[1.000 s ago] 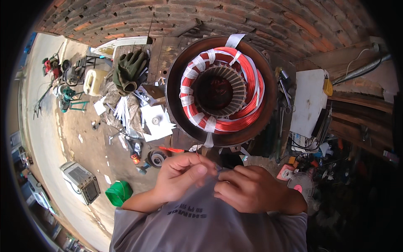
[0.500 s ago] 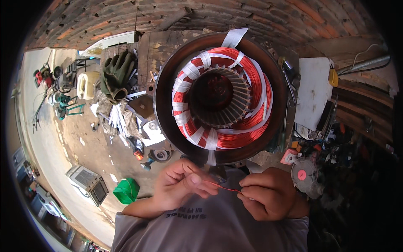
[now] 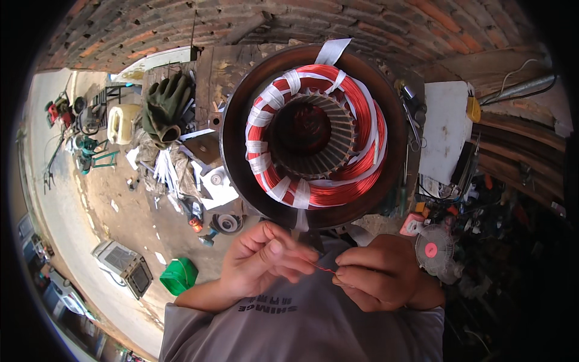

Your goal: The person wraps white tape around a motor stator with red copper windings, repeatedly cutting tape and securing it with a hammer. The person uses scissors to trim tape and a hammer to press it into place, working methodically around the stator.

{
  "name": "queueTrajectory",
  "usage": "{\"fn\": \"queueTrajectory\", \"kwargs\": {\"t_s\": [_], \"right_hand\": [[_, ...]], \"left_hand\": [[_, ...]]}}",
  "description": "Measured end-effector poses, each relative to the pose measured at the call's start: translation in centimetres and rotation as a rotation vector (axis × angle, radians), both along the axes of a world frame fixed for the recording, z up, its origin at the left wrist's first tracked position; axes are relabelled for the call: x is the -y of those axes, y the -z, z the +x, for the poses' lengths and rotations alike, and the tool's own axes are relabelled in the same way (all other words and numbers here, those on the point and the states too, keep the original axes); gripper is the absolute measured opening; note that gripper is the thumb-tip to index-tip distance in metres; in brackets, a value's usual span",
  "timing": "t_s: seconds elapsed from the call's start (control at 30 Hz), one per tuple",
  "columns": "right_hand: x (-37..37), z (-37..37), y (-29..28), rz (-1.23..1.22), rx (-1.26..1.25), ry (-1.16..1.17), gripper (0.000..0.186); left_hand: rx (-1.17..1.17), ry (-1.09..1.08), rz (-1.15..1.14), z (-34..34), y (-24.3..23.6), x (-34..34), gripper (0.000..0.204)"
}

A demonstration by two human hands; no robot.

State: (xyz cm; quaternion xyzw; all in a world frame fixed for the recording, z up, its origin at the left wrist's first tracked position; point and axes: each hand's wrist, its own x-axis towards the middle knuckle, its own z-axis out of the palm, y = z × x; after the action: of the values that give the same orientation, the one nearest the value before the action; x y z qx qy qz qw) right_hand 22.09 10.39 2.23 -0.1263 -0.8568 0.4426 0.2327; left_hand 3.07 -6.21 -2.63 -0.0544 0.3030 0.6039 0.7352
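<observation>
Head view, looking down: both hands are held close together just below a large motor stator (image 3: 313, 136), at chest level above a grey shirt (image 3: 301, 329).

Left hand (image 3: 262, 262): fingers curled, thumb and forefinger tips pinched together on one end of a thin red wire (image 3: 325, 269). Right hand (image 3: 383, 274): closed into a loose fist, fingertips pinching the other end of the same wire. The visible length of wire spans the small gap between the two hands and is nearly level. The hands do not touch each other.

Stator: a round dark housing with a slotted steel core at its centre. Red copper windings (image 3: 353, 181) form a ring around the core, bound at intervals with white tape strips (image 3: 262, 148). One white strip (image 3: 333, 51) projects from the top of the ring. Another white strip (image 3: 300, 220) hangs at the lower edge of the housing, just above the hands.

Surroundings: the stator rests on a cluttered worktop (image 3: 211, 72). A pair of dark green gloves (image 3: 166, 105) lies to the left of the housing, next to a pale plastic jug (image 3: 123, 123). A white rectangular panel (image 3: 445, 130) lies to the right. A small fan (image 3: 434, 248) sits just beside the right wrist. On the sandy ground at lower left stand a green container (image 3: 179, 276) and a grey box-shaped appliance (image 3: 123, 265). A brick wall (image 3: 338, 21) runs along the top.
</observation>
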Motion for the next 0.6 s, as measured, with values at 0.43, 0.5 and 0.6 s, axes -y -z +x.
{"fn": "queueTrajectory", "kwargs": {"t_s": [0.43,0.5,0.6], "right_hand": [[0.2,0.6,0.1,-0.111,0.031,0.098,0.030],[0.1,0.5,0.0,-0.078,0.024,0.096,0.031],[0.2,0.5,0.0,-0.133,0.019,0.112,0.032]], "left_hand": [[0.130,0.013,0.084,0.9,1.7,0.8,0.020],[0.142,-0.010,0.107,0.8,1.8,1.0,0.020],[0.216,-0.041,0.158,1.2,2.0,1.2,0.021]]}}
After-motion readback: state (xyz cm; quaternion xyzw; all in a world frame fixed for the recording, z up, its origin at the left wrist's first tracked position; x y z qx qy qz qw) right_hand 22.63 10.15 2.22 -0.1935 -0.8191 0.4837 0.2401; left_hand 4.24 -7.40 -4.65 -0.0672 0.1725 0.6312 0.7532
